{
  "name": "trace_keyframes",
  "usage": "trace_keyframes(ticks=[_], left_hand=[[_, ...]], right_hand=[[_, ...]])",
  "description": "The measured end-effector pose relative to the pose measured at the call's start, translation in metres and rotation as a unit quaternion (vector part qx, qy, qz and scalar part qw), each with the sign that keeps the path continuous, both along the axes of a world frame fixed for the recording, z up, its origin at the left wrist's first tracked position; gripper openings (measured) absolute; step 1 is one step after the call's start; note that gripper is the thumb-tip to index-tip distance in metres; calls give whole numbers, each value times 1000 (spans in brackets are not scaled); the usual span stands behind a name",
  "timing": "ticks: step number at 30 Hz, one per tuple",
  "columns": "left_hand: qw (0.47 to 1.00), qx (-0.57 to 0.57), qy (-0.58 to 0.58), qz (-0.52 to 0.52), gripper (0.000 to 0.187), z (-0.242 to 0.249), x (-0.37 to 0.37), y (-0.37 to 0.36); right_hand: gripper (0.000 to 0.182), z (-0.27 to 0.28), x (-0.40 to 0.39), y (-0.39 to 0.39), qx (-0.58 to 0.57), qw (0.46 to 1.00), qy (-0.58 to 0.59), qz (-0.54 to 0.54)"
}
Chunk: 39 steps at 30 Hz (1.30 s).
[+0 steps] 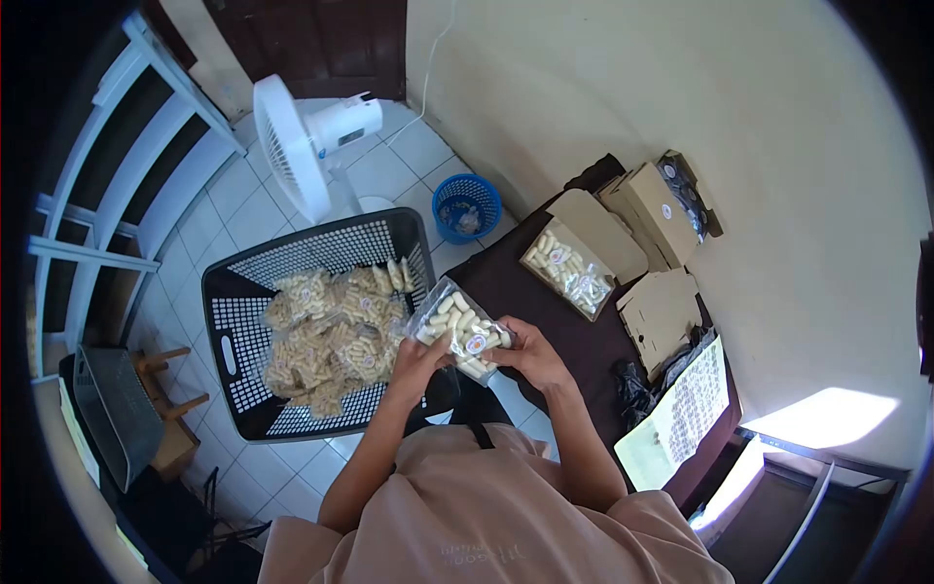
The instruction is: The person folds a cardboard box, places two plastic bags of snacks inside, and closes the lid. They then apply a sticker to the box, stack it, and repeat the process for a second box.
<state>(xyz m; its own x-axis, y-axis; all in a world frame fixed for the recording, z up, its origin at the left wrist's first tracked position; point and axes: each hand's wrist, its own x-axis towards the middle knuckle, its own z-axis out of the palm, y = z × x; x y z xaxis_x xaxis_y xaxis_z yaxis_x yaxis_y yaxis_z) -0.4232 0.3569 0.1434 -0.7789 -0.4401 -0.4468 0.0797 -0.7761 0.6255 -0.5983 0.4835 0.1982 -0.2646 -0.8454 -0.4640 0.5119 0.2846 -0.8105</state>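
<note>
A clear plastic bag of pale capsules (453,316) with a round label is held in front of my body. My left hand (422,362) grips its lower left side, fingers closed on the plastic. On the right side, my right hand (533,356) pinches the same bag near the label. Just left of my hands stands a black plastic basket (219,313) heaped with similar bags of capsules (336,336). To the right, an open cardboard box (595,310) on the dark-covered table holds more bags of pale capsules (569,268).
A white fan (292,146) stands behind the basket, beside a blue waste bin (467,209). On the table (506,287) are another box (654,209), flattened cardboard (662,316), a black plastic bag (634,389) and a printed sheet (681,419). A stool (161,428) is at far left.
</note>
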Motion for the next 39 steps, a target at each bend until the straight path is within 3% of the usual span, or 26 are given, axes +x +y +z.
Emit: trace_keyframes(ticks=[1,2,7,12,13,15,17,19,21,23,24,26,27,28,32,35,37,38,39], left_hand=[[996,-62,-69,16,37,11,-22,4],[998,-1,-47,50,33,23,-40,6],[997,51,-49,31,34,7,-109,21],[967,-192,-159,-52,43,-11,-194,21],[966,-195,-161,-54,43,-22,-208,21],[860,-454,-221,-79,49,-38,-230,19],[855,-437,-256,-114,52,-31,-242,20],[675,-662,-322,-59,51,-26,-248,27],[694,-643,-307,-105,51,-20,-247,30],[627,-755,-165,-102,50,-24,-246,31],[626,-755,-168,-106,50,-27,-247,34],[551,-802,-94,-213,50,-33,-247,39],[549,-802,-95,-216,50,-34,-247,42],[539,-804,-102,-231,51,-35,-247,44],[527,-803,-112,-256,59,-36,-249,44],[555,-770,-107,-298,69,-17,-251,37],[545,-765,-102,-328,73,1,-262,31],[537,-758,-94,-358,77,4,-267,27],[537,-756,-96,-361,77,2,-273,24]], right_hand=[[27,1,-10,5,-5,1000,-1,-3],[28,2,-20,10,-11,999,6,-36],[39,-13,-71,38,46,971,8,-233],[38,-34,-125,60,75,949,67,-299],[40,-41,-136,61,93,941,96,-311],[43,-63,-152,59,109,931,120,-327],[51,-90,-166,59,211,861,378,-266],[54,-73,-166,56,238,838,413,-264],[57,-65,-166,52,301,736,561,-232],[56,-60,-156,51,256,739,588,-208],[56,-60,-151,51,209,735,619,-181],[54,-73,-142,48,189,724,651,-132],[52,-81,-139,47,167,706,683,-83],[50,-88,-139,49,172,726,661,-79],[48,-100,-145,56,152,717,677,-64],[45,-86,-155,57,139,735,658,-82],[35,-75,-160,62,89,762,604,-215],[23,-70,-167,67,83,733,627,-251],[23,-70,-169,74,85,735,625,-250]])
